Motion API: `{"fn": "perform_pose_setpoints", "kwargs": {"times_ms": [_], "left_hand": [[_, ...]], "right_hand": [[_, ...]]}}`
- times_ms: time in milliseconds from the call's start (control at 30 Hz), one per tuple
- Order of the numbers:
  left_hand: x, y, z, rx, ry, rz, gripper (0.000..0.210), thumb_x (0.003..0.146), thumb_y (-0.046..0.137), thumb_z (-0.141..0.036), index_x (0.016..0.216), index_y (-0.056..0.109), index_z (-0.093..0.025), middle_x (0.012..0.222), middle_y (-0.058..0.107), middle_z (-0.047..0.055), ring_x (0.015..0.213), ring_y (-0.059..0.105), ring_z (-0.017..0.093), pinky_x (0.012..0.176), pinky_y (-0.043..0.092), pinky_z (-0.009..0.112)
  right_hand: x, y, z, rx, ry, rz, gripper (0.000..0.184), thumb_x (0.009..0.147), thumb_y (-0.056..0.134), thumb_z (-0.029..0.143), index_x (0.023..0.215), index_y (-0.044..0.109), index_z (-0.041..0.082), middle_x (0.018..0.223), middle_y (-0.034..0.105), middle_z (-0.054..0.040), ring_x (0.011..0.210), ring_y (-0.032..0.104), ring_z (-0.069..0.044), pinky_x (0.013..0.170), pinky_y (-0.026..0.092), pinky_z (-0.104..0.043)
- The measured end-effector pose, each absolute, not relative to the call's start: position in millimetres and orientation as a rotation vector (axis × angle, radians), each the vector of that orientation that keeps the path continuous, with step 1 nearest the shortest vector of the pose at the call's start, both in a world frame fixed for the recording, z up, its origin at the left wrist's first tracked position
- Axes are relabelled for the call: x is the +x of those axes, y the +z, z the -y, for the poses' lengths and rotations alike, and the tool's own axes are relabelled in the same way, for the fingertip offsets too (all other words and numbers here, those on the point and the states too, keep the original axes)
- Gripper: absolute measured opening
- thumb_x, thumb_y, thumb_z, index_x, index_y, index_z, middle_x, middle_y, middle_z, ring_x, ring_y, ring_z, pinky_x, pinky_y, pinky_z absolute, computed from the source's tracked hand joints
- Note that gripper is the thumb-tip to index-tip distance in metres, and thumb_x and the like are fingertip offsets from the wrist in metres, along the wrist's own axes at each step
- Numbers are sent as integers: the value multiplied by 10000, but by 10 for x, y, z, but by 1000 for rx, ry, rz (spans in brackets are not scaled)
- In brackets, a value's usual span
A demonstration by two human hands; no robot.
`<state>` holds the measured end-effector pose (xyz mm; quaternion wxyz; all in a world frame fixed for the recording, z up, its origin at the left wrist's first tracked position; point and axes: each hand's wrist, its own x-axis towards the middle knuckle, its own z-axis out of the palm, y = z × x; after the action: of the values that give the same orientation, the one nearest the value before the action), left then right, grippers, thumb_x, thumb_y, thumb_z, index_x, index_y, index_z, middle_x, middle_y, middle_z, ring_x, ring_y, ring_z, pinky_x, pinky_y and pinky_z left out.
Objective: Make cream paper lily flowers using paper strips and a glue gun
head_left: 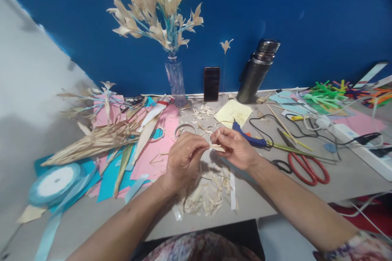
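Note:
Close together above the table, both hands pinch one small pale corn husk flower [217, 147]. My left hand [184, 159] has its thumb and forefinger closed on the flower's left end. The fingers of my right hand [235, 148] are closed around its right side, hiding part of it. Below them, husk scraps [203, 200] lie scattered on the table. Just beyond my right hand rests a blue glue gun [249, 136]. A roll of tape [185, 127] lies behind my left hand.
At left are dried husks [98, 140], coloured paper [147, 155] and a ribbon spool [55, 183]. A vase [175, 79] of husk flowers, a phone [212, 84] and a thermos [257, 73] stand along the wall. Red-handled scissors [306, 169] and a power strip [364, 153] lie right.

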<state>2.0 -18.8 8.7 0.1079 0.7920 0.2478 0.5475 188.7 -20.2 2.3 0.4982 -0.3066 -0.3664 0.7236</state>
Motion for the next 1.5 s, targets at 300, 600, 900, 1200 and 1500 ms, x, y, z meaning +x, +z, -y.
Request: {"fn": "perform_pose_setpoints", "kwargs": {"times_ms": [300,600,900,1200,1500], "left_hand": [[26,91,187,2250,1543,-739,91,918,667,-120,894,703,-200,921,782,64,872,734,189,791,576,347],[16,109,183,2264,1521,-771,67,908,683,-147,887,717,-200,886,776,63,845,727,192,765,573,342],[33,101,216,2164,1529,-878,45,885,722,-158,857,723,-193,836,764,48,812,713,181,766,563,330],[46,92,218,2095,1506,-871,77,890,712,-156,894,770,-207,881,784,57,834,732,186,771,591,326],[67,114,232,1930,1432,-875,104,862,706,-132,781,730,-192,815,750,48,806,705,177,736,563,297]], "right_hand": [[1868,-24,229,-707,1788,906,372,696,909,437,756,657,170,660,533,34,529,358,-56,451,206,-176],[1889,-55,233,-698,1783,932,318,723,887,434,786,705,182,670,535,24,550,355,-76,459,214,-188],[1883,-34,239,-723,1749,898,306,677,915,403,779,725,186,707,594,9,537,370,-64,448,210,-181],[1873,-25,241,-744,1715,920,307,682,908,417,774,721,191,688,578,11,539,380,-70,441,226,-179],[1856,-24,235,-744,1735,868,330,651,930,390,744,696,175,731,624,3,521,389,-50,446,223,-175]]}}
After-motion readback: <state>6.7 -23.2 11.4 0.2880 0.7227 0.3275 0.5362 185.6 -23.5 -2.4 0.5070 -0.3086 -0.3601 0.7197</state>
